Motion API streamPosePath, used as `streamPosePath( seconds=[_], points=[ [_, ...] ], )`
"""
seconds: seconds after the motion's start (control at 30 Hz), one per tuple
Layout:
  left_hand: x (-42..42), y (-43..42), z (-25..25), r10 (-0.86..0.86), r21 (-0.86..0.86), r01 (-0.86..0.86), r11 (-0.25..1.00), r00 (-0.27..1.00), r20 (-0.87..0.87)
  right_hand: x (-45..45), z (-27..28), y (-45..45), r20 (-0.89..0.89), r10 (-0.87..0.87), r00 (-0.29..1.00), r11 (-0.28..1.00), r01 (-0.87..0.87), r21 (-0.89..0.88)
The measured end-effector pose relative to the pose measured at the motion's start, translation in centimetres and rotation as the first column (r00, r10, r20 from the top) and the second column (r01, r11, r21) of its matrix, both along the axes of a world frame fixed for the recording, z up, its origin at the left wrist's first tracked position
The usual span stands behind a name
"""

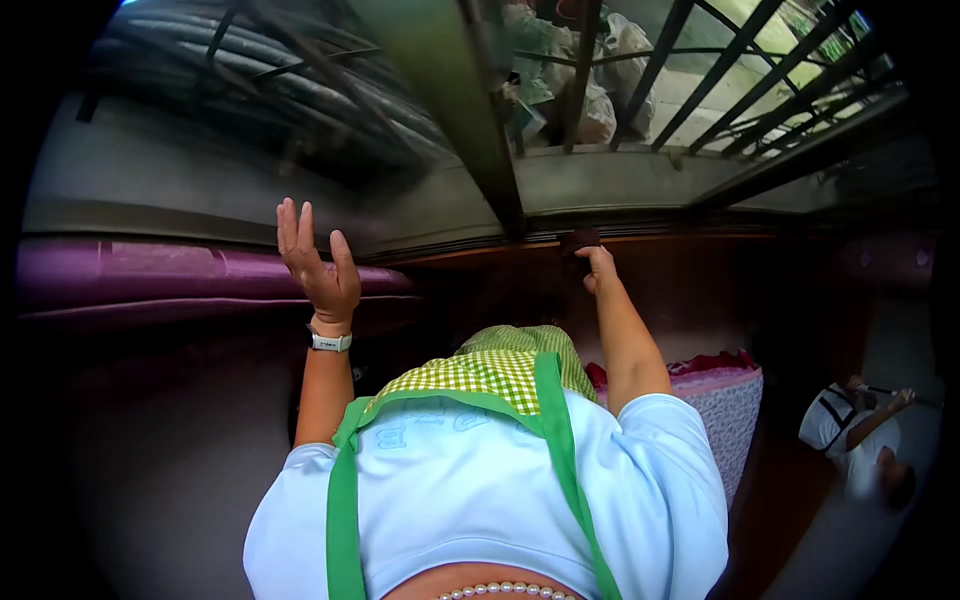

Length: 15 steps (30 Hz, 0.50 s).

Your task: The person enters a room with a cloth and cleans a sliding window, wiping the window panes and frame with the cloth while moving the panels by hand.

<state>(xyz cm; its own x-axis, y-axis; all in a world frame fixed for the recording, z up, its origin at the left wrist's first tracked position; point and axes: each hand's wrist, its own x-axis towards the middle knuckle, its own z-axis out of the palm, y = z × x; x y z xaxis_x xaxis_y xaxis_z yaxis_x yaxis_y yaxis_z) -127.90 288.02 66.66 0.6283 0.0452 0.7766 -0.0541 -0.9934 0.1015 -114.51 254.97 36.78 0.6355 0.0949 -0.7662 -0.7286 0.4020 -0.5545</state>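
My left hand (322, 270) is raised with fingers stretched and thumb apart, holding nothing, close to the window glass and above a purple padded edge (240, 278). A white watch (331, 342) is on that wrist. My right hand (598, 268) is closed round a dark brown cloth (578, 250) at the window sill (640, 232). The cloth lies by the lower window frame, and its far side blends into the dark background.
Window bars (690, 85) stand beyond the frame, with plastic bags (600, 100) outside. A vertical window post (465, 120) rises between my hands. Patterned fabric (725, 410) hangs at the right. Another person (865, 440) in white holds a dark stick farther right.
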Motion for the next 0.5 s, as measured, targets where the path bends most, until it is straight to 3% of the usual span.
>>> streamPosePath(
  seconds=[0.1, 0.23, 0.33, 0.43, 0.5],
  points=[
    [-2.8, 2.3, -2.7, 0.110, -0.096, -0.114, 0.989, 0.993, -0.047, 1.0, -0.3, 1.6, 0.078, 0.124, 0.989, 0.991, -0.127, 0.037],
    [-6.8, 4.7, -6.0, 0.256, -0.246, -0.305, 0.920, 0.943, -0.212, 1.6, 2.2, 3.5, 0.063, 0.277, 0.959, 0.958, -0.271, -0.091],
    [-8.8, 5.5, -8.1, 0.267, -0.342, -0.406, 0.847, 0.883, -0.387, 1.8, 3.6, 4.1, 0.007, 0.295, 0.956, 0.950, -0.292, -0.115],
    [-9.9, 5.7, -9.1, 0.216, -0.377, -0.406, 0.833, 0.865, -0.454, 1.7, 2.1, 5.3, -0.003, 0.286, 0.958, 0.954, -0.285, -0.091],
    [-9.7, 5.6, -8.8, 0.202, -0.341, -0.384, 0.858, 0.863, -0.463, 0.8, 4.2, 7.0, -0.069, 0.210, 0.975, 0.970, -0.217, -0.110]
  ],
)
